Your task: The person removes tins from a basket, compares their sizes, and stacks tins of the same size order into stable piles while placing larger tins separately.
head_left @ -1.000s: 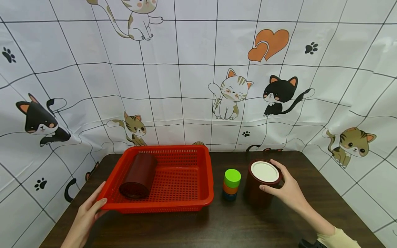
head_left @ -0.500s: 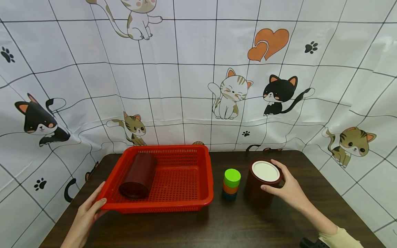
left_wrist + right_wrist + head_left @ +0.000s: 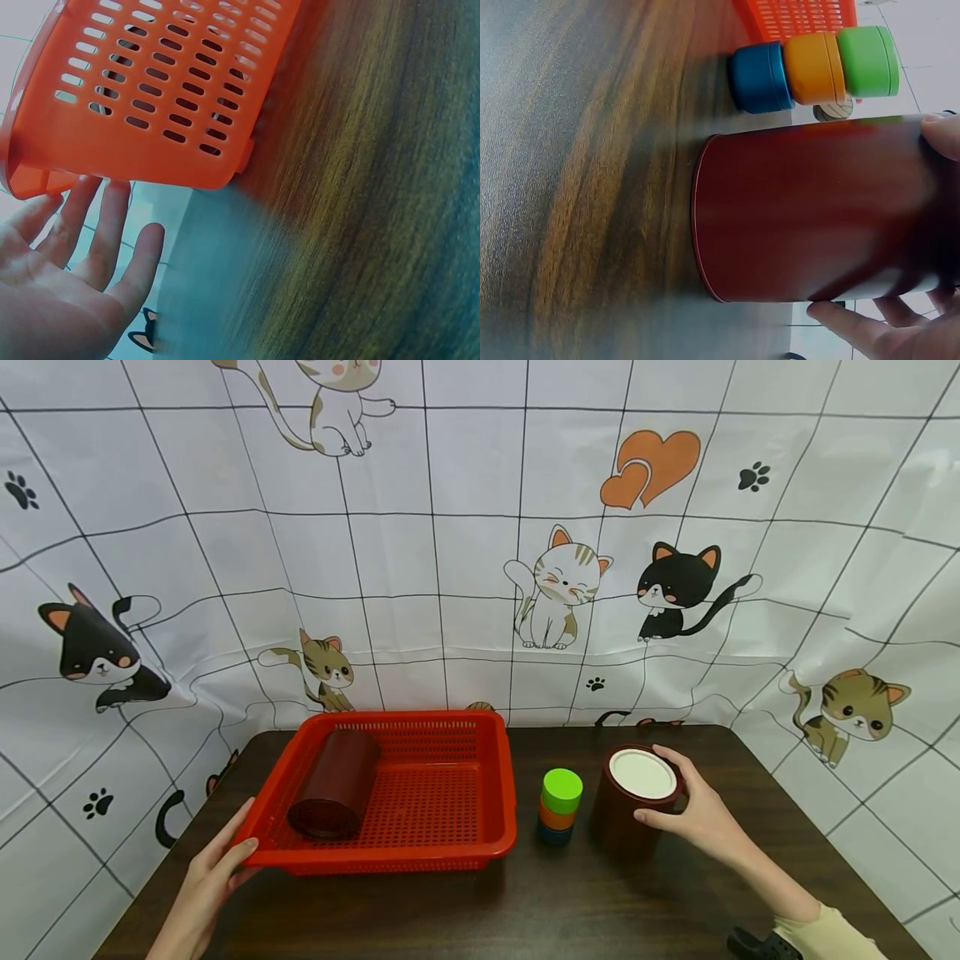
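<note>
My left hand [image 3: 206, 881] holds the front left corner of a red plastic basket [image 3: 480, 853], thumb on the rim. In the left wrist view, its fingers [image 3: 112, 225] reach under that rim. Inside the basket's left part a dark red cylindrical canister [image 3: 337, 785] lies on its side. My right hand [image 3: 701, 814] grips a second dark red canister [image 3: 626, 818], upright with a white lid [image 3: 642, 774], thumb and fingers on opposite sides near its top. In the right wrist view, the canister's lower wall [image 3: 795, 217] shows with its base at the table.
Between the basket and upright canister stands a stack of small round containers: green [image 3: 562, 789], orange [image 3: 557, 817] and blue [image 3: 555, 835]. They stand on a dark wooden table [image 3: 525, 918]. A white cat-print sheet [image 3: 465, 568] hangs behind and at both sides.
The right forearm has shifted very slightly to the right. Both hands keep their holds, and the basket, canisters and stack stay where they were.
</note>
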A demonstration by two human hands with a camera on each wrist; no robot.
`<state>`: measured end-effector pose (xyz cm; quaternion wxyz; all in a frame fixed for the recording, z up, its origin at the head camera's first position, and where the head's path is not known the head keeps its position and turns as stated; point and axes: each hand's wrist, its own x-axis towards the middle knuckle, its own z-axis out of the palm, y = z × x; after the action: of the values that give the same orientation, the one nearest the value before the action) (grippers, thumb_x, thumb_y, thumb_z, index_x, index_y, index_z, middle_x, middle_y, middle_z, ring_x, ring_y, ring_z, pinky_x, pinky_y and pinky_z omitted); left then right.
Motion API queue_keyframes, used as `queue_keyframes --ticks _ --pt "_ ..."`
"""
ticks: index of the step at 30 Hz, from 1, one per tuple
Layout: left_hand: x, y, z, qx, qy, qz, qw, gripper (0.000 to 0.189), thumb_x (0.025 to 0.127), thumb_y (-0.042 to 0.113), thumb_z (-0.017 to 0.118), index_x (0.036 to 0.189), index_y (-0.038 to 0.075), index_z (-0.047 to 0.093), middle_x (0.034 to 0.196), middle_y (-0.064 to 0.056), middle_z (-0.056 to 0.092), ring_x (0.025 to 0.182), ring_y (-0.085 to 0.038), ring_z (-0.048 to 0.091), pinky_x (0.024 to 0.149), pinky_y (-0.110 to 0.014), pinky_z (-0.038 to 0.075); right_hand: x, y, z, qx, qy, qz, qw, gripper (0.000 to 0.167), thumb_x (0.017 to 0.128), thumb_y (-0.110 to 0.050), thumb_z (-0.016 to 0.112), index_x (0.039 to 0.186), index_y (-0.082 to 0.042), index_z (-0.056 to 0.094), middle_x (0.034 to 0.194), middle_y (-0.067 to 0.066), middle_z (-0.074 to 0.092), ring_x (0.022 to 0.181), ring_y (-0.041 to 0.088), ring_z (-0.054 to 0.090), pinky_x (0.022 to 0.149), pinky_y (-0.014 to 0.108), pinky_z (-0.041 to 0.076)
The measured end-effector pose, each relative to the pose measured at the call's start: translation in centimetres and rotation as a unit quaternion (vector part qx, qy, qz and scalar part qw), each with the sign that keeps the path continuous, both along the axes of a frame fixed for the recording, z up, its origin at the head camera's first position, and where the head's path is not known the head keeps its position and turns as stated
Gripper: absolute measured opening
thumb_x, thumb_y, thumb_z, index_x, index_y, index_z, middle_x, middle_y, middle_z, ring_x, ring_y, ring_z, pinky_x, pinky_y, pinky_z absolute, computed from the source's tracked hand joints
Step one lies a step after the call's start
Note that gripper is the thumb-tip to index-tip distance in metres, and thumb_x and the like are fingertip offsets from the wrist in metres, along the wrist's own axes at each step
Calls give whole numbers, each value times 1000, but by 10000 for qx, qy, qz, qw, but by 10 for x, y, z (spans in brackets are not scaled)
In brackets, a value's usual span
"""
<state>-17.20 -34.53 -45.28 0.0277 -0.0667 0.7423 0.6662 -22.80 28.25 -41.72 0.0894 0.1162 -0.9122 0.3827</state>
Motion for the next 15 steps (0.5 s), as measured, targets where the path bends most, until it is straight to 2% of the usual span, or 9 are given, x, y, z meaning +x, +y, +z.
queue_keyframes --ticks 15 --pt "1 0 -1 -32 96 -19 9999 69 104 35 50 160 29 10 165 -10 6 104 20 52 84 -14 53 -4 6 0 49 -189 128 9997 101 80 -37 82 157 -23 18 157 22 29 139 50 35 93 71 42"
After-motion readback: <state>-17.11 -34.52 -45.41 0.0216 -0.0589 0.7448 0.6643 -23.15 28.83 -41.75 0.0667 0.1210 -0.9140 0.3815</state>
